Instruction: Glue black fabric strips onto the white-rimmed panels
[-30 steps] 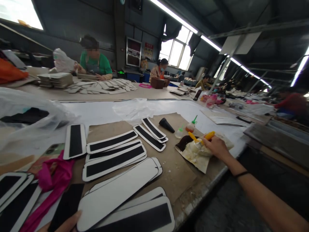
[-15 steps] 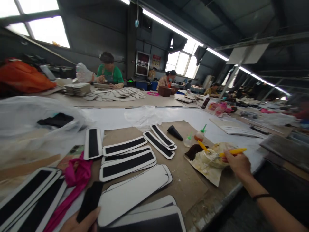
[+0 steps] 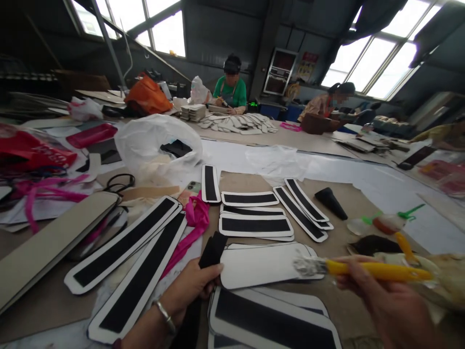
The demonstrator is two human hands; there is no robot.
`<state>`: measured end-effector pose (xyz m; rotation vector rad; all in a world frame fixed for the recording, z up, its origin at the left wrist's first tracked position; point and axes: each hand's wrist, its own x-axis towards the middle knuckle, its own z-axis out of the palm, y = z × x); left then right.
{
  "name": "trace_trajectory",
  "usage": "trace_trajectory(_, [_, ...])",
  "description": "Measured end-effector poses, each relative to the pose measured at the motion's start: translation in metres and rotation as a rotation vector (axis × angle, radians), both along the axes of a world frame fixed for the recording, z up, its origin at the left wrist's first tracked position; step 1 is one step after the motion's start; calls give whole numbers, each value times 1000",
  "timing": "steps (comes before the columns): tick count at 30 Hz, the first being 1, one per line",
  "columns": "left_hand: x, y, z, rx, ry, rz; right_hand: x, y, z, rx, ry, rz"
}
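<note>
My right hand (image 3: 390, 305) is closed on a yellow-handled brush (image 3: 363, 269). Its glue-wet bristles hang over the right end of a blank white rounded panel (image 3: 265, 264). My left hand (image 3: 191, 286) pinches the left end of that panel together with a narrow black strip (image 3: 212, 249). More white panels with black centre strips (image 3: 271, 322) lie under and around it on brown cardboard (image 3: 348, 203). A glue-smeared bag or pot (image 3: 436, 278) sits behind the brush at the right, blurred.
Two small glue bottles (image 3: 385, 223) and a black cone (image 3: 330, 202) stand at the right. Long panels (image 3: 131, 247), a pink ribbon (image 3: 194, 223), a phone and a clear plastic bag (image 3: 156, 145) lie left. Other people work at the far tables.
My right hand has lifted the brush out of the glue and carried it left over the white panel. My left hand has taken hold of the panel's end. The view has swung left.
</note>
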<state>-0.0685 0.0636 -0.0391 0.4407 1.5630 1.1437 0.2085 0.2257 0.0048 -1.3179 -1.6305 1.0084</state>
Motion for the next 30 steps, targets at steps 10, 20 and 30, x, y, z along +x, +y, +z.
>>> trace_trajectory(10, [-3,-2,0,37,-59,-24,-118,-55,-12,-263,94,287])
trace_trajectory(20, [-3,-1,-1,12,-70,-30,-127,-63,-9,-230,90,319])
trace_trajectory(30, [-1,-3,-3,14,-70,-16,-89,-33,-17,25,-239,194])
